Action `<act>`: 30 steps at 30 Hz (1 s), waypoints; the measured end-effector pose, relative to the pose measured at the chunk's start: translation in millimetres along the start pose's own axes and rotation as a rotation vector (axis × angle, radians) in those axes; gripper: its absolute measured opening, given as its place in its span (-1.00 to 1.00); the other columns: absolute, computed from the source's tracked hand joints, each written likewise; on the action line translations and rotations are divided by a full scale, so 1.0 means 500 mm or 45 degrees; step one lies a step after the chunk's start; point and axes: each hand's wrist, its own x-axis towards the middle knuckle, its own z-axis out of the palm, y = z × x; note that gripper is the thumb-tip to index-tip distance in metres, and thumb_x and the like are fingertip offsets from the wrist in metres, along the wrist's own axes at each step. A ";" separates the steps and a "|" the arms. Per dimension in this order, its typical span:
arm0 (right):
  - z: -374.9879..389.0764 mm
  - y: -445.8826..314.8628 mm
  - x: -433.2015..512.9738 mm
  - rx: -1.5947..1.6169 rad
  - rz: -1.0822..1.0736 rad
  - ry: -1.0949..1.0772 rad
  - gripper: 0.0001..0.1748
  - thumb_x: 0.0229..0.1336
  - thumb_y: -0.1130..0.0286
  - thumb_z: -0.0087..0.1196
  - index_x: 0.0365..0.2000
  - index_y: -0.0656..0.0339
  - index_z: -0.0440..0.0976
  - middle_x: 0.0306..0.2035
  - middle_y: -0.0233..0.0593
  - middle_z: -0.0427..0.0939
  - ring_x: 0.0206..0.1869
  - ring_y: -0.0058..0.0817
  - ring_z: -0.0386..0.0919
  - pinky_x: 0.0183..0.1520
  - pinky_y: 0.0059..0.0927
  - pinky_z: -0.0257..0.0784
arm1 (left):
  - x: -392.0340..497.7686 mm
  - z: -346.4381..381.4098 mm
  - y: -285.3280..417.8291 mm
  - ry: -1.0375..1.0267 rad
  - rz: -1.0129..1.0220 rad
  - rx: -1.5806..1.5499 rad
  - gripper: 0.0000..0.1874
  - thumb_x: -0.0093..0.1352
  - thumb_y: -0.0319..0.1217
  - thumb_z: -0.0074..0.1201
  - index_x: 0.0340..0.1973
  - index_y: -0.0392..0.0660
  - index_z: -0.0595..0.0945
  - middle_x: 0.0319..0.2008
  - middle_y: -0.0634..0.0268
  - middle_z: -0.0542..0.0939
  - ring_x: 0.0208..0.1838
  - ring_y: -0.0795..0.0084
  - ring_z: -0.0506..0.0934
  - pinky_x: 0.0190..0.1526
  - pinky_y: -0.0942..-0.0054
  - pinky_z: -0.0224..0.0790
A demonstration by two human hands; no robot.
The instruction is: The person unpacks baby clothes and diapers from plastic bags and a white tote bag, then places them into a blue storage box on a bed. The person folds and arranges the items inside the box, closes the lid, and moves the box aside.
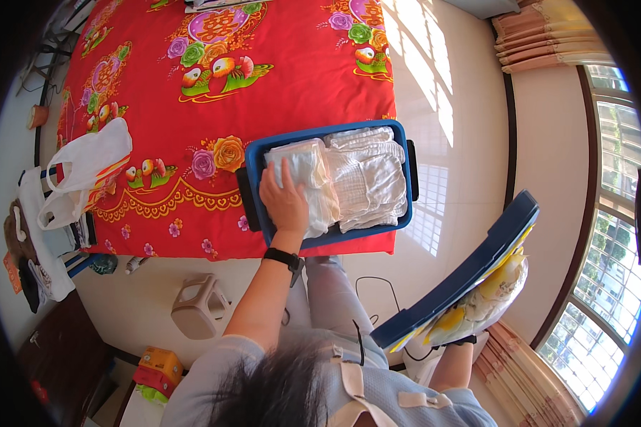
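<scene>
A blue plastic storage bin (330,243) with black side handles sits at the bed's edge. Folded white cloths (371,179) fill its right side, and a stack of pale folded cloths or pads (320,205) lies on the left. My left hand (286,200) rests on that left stack, fingers spread. On the right, a dark blue lid (459,272) is held up at a slant, together with a yellow-and-white plastic package (481,304) against one face. My right hand (461,341) supports both from below; its fingers are hidden behind the package.
A red patterned bedspread (165,128) covers the bed. A white plastic bag (93,155) lies at its left, near clothes (48,235) hung on a rack. On the floor are a beige stool (197,307) and a cable (376,278). Barred windows (603,288) line the right wall.
</scene>
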 end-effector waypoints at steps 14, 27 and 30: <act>0.094 -0.011 0.095 -0.048 -0.017 -0.158 -0.61 0.41 0.32 -0.07 0.07 0.39 0.46 -0.08 -0.15 0.64 -0.06 -0.41 0.62 -0.05 -0.36 0.54 | -0.029 0.057 -0.018 -0.435 0.432 0.544 -0.32 0.51 0.03 -0.08 0.50 0.18 0.22 0.57 0.18 0.07 0.63 0.04 -0.11 0.53 -0.32 -0.53; 0.055 -0.036 0.046 -0.102 -0.015 -0.182 -0.61 0.41 0.31 -0.06 0.06 0.39 0.47 -0.10 -0.15 0.64 -0.08 -0.41 0.62 -0.06 -0.36 0.54 | -0.023 0.073 -0.003 -0.403 0.346 0.256 -0.30 0.48 0.02 -0.02 0.48 0.17 0.25 0.55 0.14 0.11 0.61 -0.02 -0.02 0.50 -0.40 -0.45; 0.055 -0.046 0.048 -0.107 -0.038 -0.202 -0.61 0.41 0.31 -0.06 0.06 0.39 0.47 -0.11 -0.15 0.65 -0.08 -0.41 0.62 -0.07 -0.36 0.54 | -0.006 0.046 0.008 -0.506 0.317 0.227 -0.31 0.49 0.02 -0.04 0.49 0.17 0.24 0.57 0.13 0.07 0.61 -0.03 -0.04 0.50 -0.42 -0.48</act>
